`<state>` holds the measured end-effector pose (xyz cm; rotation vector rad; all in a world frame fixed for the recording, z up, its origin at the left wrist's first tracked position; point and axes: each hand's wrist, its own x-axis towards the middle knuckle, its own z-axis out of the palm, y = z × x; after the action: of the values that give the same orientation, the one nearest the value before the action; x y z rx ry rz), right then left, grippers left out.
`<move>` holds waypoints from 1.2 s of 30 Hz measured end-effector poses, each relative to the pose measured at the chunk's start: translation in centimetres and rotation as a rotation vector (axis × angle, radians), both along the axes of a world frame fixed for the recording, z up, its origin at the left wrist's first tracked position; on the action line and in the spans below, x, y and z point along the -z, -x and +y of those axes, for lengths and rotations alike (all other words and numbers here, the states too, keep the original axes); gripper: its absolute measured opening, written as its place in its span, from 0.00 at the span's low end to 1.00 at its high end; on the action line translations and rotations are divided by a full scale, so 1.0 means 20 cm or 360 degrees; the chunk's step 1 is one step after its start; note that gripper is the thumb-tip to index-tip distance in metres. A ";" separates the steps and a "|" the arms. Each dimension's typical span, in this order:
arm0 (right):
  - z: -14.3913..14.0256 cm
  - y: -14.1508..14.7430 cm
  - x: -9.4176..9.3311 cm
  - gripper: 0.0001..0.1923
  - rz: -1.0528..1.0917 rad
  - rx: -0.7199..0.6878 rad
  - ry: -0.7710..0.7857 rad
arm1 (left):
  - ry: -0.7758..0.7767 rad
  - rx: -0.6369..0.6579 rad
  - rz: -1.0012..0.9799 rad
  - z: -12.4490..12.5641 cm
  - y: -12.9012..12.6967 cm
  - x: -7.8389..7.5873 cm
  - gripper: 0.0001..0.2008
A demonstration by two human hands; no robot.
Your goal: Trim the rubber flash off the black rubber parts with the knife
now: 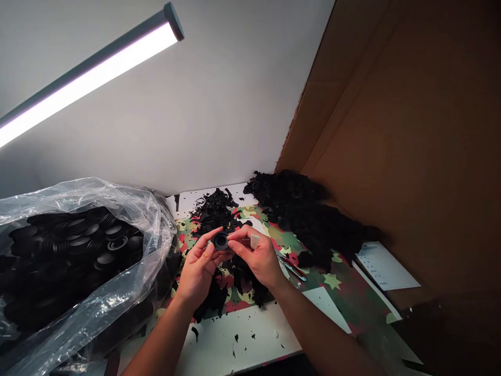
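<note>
Left hand [198, 269]: is pinching the small round black rubber part [220, 241] with closed fingers.
Right hand [256, 258]: is gripping the same part's other edge.
Desk [250, 339]: is carrying black scraps [309, 214].

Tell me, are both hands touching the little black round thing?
Touching. The head view shows the left hand and right hand pinching the black ring between their fingertips, no gap visible.

Black rubber ring [220, 241], centre. Black scrap heap [313, 219], 2 o'clock. Camouflage mat [344, 292], green, red, cream stars. Clear bag [129, 282], black discs [78, 235], 9 o'clock. Brown cardboard [410, 130].
</note>
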<state>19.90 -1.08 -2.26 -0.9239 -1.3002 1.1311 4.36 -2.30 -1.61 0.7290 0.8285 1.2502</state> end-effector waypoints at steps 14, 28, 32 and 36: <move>0.00 0.01 0.03 0.09 -0.1116 0.0266 -0.0727 | -0.0350 -0.0091 0.1097 -0.02 0.01 -0.02 0.22; 0.03 0.02 0.04 0.10 -0.1405 0.0187 -0.0994 | -0.0670 0.0034 0.1572 -0.04 0.05 0.01 0.28; 0.05 0.03 0.08 0.09 -0.1344 0.0227 -0.1020 | -0.0659 0.0032 0.1523 -0.05 0.03 0.00 0.28; 0.04 0.03 0.05 0.09 -0.1007 0.0209 -0.0961 | -0.0378 -0.0035 0.1031 -0.05 0.01 0.00 0.28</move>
<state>19.22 -0.35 -3.34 -0.9091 -1.9131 0.2851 4.09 -3.21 -1.66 1.3595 1.2201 1.1500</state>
